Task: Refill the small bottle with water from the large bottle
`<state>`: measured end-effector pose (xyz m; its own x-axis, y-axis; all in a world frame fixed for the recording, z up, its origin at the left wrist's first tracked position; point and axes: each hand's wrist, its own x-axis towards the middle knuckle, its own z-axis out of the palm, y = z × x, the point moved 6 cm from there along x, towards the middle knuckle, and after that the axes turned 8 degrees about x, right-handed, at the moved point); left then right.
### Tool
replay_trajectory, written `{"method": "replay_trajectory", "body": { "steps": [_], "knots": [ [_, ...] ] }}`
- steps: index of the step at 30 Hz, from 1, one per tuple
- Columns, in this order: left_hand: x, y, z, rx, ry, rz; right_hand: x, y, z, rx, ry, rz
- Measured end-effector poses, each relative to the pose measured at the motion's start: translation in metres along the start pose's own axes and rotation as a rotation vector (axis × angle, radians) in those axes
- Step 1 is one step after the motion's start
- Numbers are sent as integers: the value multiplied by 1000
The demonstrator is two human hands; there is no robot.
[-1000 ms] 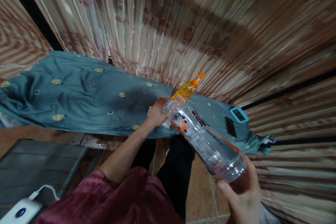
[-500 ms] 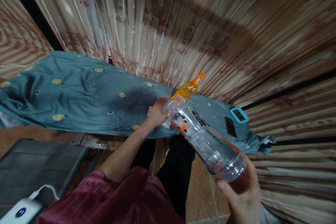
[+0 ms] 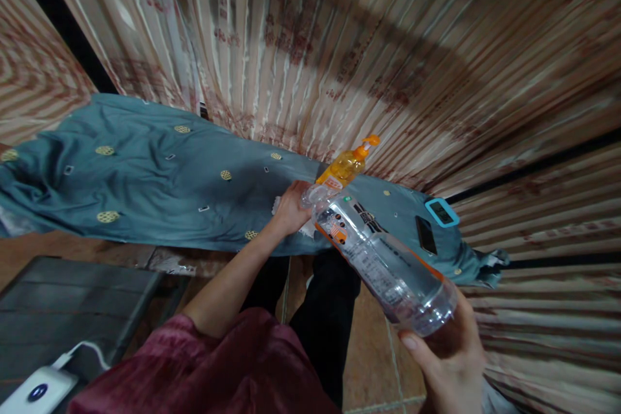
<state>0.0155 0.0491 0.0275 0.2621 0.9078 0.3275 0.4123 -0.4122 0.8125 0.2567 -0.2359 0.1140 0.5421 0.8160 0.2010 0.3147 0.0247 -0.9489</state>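
Observation:
A large clear plastic bottle with an orange-edged label is tilted across the view, its base raised toward me and its neck end down over the cloth. My right hand grips the base, thumb on the near side. At the neck end, my left hand is closed around clear plastic; its fingertips are partly hidden. Crumpled white tissue shows beneath that hand. Just behind the neck stands an orange pump bottle holding yellow liquid, partly covered by the clear bottle.
A green patterned cloth covers the long narrow surface. Toward its right end lie a dark phone and a blue-framed digital timer. Pleated curtains hang behind. At lower left, a white power bank with a cable rests on a dark seat.

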Motion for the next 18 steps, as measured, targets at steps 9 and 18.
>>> {"method": "replay_trajectory", "body": {
  "steps": [9,18],
  "knots": [
    [0,0,0,-6,11,-4,0,0,-1,-1,-3,1],
    [0,0,0,6,18,-6,0,-1,1,-30,2,-11]
  ]
}}
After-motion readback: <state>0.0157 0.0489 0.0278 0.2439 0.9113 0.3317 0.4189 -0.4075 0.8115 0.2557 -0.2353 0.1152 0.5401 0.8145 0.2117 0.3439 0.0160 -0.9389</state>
